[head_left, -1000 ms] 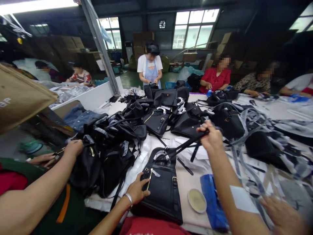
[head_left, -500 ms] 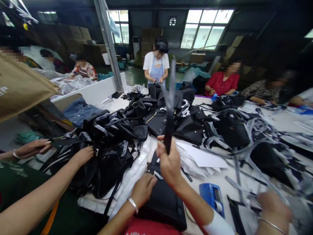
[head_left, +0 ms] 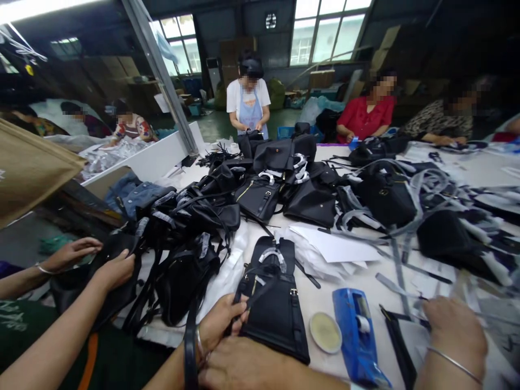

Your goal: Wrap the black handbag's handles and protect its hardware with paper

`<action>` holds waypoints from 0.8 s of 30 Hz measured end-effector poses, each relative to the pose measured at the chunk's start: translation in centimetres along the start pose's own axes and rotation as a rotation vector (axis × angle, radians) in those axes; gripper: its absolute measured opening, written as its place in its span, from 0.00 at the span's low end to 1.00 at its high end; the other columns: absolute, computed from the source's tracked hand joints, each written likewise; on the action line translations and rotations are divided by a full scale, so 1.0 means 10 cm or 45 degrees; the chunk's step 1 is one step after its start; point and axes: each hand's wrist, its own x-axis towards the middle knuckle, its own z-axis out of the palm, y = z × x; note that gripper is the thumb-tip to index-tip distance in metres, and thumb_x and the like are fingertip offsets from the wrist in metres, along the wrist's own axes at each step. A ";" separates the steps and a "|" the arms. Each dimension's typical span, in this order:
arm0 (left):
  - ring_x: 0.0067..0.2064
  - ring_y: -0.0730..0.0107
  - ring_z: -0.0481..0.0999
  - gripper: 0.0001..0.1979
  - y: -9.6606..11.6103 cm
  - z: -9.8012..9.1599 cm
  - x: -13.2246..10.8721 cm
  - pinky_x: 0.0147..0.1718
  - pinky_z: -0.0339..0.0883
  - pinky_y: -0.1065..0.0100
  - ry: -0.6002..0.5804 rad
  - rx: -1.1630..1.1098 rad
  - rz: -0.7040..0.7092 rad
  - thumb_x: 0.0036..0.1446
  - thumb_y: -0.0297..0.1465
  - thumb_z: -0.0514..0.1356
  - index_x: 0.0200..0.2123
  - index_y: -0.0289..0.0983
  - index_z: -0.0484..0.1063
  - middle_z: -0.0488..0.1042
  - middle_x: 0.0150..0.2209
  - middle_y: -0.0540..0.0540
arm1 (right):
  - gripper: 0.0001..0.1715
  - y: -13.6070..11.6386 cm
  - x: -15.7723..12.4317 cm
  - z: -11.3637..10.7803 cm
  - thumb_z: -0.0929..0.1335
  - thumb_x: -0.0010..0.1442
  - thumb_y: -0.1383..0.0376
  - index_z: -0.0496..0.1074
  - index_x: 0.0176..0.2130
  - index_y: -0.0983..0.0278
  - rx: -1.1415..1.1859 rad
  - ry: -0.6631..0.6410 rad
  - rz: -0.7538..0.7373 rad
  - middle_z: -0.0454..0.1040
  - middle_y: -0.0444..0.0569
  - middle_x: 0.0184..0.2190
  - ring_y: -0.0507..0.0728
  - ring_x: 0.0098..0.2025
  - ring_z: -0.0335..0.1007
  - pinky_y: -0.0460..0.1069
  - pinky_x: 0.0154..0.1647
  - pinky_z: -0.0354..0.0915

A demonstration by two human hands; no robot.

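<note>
A black backpack (head_left: 276, 317) lies flat before me, its handle (head_left: 273, 255) wrapped in clear plastic. My left hand (head_left: 222, 320), with a silver bangle at the wrist, is closed on a black strap (head_left: 262, 287) at the bag's left side. Crossing in front of that wrist, my right hand (head_left: 239, 362) has its fingers curled low by a hanging length of the same strap; its fingertips are partly hidden. A blue tape dispenser (head_left: 355, 330) and a small round dish (head_left: 325, 331) stand to the right of the backpack.
Black bags (head_left: 260, 197) are heaped across the table, with white paper sheets (head_left: 333, 244) beside them. At left, a co-worker's hands (head_left: 116, 271) hold a black bag; at right is another co-worker's hand (head_left: 455, 325). People work around the table. A metal post (head_left: 162, 76) rises at left.
My right hand has swung down and left from its raised position with the strap, across my left wrist. My left hand has shifted slightly left. The left co-worker's hands have moved lower on a bag.
</note>
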 end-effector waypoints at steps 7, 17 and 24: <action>0.37 0.64 0.74 0.33 0.15 0.13 -0.30 0.37 0.65 0.66 0.498 1.388 0.049 0.55 0.19 0.44 0.62 0.51 0.54 0.67 0.46 0.42 | 0.22 0.41 -0.23 -0.43 0.62 0.60 0.47 0.70 0.35 0.62 0.513 0.761 0.603 0.74 0.48 0.30 0.56 0.34 0.71 0.51 0.36 0.68; 0.37 0.64 0.72 0.35 -0.20 0.26 -0.56 0.39 0.67 0.65 0.444 0.750 0.244 0.57 0.32 0.51 0.65 0.48 0.41 0.69 0.43 0.43 | 0.13 0.54 0.44 -0.55 0.68 0.52 0.70 0.69 0.40 0.65 1.842 0.641 0.298 0.72 0.44 0.32 0.49 0.32 0.70 0.46 0.38 0.67; 0.21 0.73 0.66 0.26 -0.79 -0.14 -0.34 0.23 0.60 0.71 0.368 0.296 -0.122 0.57 0.42 0.53 0.56 0.38 0.60 0.69 0.25 0.51 | 0.15 1.10 0.40 -1.33 0.69 0.52 0.59 0.68 0.37 0.66 1.070 0.999 0.452 0.64 0.39 0.22 0.44 0.16 0.53 0.42 0.20 0.61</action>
